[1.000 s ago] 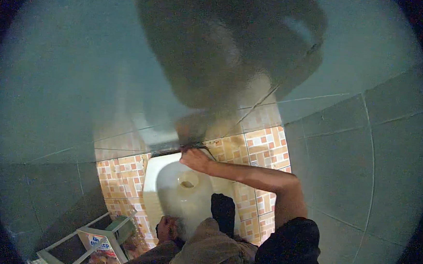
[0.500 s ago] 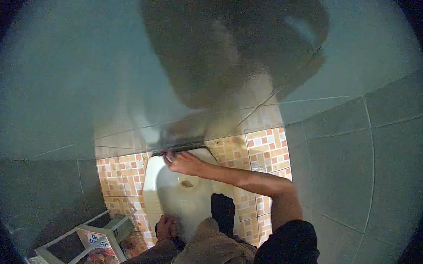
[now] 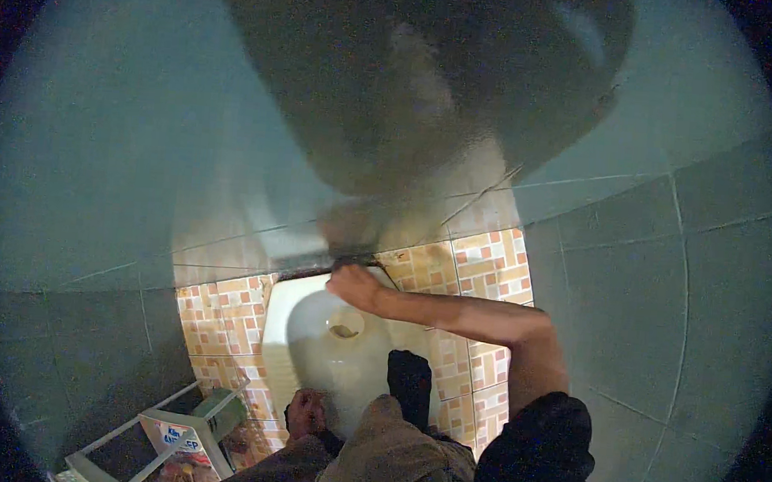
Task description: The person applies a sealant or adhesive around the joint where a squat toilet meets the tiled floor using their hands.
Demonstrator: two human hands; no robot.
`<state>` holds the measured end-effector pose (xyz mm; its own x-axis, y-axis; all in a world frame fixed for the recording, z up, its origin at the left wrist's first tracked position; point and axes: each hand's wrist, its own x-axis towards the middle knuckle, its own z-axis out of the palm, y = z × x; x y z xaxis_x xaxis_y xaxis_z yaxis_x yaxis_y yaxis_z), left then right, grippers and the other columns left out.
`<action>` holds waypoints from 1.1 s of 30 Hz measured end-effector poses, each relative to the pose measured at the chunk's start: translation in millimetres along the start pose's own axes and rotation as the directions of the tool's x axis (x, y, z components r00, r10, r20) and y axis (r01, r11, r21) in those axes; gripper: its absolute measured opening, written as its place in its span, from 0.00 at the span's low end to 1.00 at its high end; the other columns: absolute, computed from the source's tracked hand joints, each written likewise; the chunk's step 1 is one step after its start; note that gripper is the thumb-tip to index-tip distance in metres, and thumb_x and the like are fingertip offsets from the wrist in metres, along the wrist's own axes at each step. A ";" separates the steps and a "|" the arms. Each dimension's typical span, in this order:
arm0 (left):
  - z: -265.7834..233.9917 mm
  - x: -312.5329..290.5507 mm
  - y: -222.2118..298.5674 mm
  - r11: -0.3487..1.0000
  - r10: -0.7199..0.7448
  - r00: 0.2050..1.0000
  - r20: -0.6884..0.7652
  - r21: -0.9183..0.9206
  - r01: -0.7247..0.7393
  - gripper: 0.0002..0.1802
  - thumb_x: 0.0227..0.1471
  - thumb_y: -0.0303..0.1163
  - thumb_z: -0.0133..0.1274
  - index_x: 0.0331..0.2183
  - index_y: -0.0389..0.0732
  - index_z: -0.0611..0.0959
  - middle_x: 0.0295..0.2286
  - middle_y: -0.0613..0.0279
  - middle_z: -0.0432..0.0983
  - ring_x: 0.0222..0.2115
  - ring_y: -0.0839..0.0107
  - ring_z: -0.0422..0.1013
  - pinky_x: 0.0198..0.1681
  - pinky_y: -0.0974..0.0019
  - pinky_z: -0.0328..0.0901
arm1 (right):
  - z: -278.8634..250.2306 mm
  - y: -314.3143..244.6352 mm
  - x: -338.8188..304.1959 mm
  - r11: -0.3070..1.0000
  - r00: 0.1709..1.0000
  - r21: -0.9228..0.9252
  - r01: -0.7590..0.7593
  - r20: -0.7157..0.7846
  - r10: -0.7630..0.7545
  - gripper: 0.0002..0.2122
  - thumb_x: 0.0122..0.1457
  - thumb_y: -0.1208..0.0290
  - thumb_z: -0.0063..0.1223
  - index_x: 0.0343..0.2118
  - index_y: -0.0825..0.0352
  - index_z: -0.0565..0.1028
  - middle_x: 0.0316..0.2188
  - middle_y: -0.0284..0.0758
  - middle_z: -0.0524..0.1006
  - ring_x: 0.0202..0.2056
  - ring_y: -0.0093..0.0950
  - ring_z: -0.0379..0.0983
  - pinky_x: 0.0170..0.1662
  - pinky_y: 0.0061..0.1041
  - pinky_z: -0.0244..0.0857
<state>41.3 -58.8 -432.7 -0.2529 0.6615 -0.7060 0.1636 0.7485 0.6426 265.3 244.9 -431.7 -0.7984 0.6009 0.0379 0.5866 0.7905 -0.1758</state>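
A white squat toilet (image 3: 334,388) is set in the tiled floor in front of me, its drain hole toward the far end. My right hand (image 3: 357,286) is at the toilet's far rim, beside the wall, with its fingers closed and turned down. Whatever it may grip is hidden under the fingers. What looks like my left hand (image 3: 307,410) lies low by my left knee, over the toilet's near left side. Its fingers are too dark and blurred to read.
Grey-green tiled walls (image 3: 612,299) close in on the right, left and ahead. The floor (image 3: 491,265) has an orange and white mosaic pattern. A pale rack (image 3: 189,432) with a printed panel stands at lower left. My trousers (image 3: 399,463) and a dark foot (image 3: 408,385) are near.
My right hand has slid to the right along the toilet's far rim, and its elbow has shifted slightly up and right. The hand low on the left has hardly moved.
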 end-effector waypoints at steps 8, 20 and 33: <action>-2.1 -4.1 9.7 0.927 0.238 0.971 0.036 0.291 -0.238 0.09 0.54 0.30 0.54 0.38 0.39 0.79 0.29 0.63 0.78 0.27 0.72 0.72 0.32 0.70 0.68 | -52.3 -1.6 -19.2 0.999 0.998 -0.015 -0.049 0.040 0.050 0.06 0.47 0.73 0.56 0.25 0.70 0.80 0.27 0.44 0.79 0.29 0.35 0.80 0.27 0.27 0.74; -8.3 5.9 -7.8 0.996 0.070 0.995 0.066 0.055 -0.073 0.10 0.54 0.29 0.53 0.40 0.38 0.78 0.29 0.63 0.74 0.27 0.71 0.72 0.29 0.68 0.69 | 40.5 -23.7 28.0 0.996 0.955 -0.041 0.076 -0.284 -0.084 0.09 0.47 0.72 0.53 0.28 0.71 0.80 0.24 0.41 0.78 0.26 0.27 0.77 0.22 0.25 0.69; -5.6 -6.1 3.7 0.724 0.534 0.837 0.115 0.448 -0.524 0.11 0.51 0.31 0.53 0.38 0.41 0.81 0.28 0.57 0.74 0.27 0.61 0.74 0.32 0.62 0.71 | -49.5 -4.8 -11.1 0.989 0.993 -0.121 -0.083 0.069 0.092 0.08 0.48 0.69 0.54 0.29 0.64 0.81 0.25 0.38 0.79 0.27 0.29 0.77 0.26 0.30 0.70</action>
<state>38.1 -60.3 -424.3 -0.0143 0.9593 -0.2821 0.6785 0.2166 0.7019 278.1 240.3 -382.6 -0.7485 0.6615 -0.0464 0.6631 0.7463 -0.0576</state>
